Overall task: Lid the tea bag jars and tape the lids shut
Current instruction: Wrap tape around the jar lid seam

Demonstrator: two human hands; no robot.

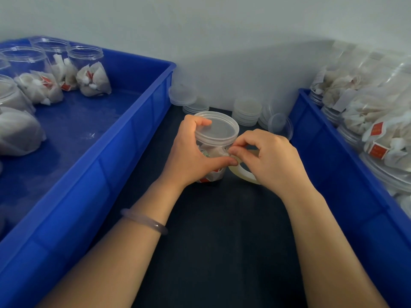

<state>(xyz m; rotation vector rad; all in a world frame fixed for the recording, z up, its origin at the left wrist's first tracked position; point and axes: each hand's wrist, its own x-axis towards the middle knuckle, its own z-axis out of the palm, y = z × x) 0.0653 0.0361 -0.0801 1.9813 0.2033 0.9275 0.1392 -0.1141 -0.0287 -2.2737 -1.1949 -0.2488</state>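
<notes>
lidded jar (212,153) on the dark table (222,241), tape going on.
left hand (191,152) wraps the jar, fingers hooked over the lid (219,130), thumb pressed at the side wall. right hand (271,156) pinches the tape end just beside that thumb, tape roll (242,174) hanging under its fingers. my read: stick the end across the lid's rim first, hold it taut, then turn the jar instead of the roll.

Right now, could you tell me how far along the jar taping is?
Done: filled jars piled in the right bin look lidded. In hand: left hand grips a lidded jar, right hand pinches tape at it. Left: open jars in the left bin.
</notes>
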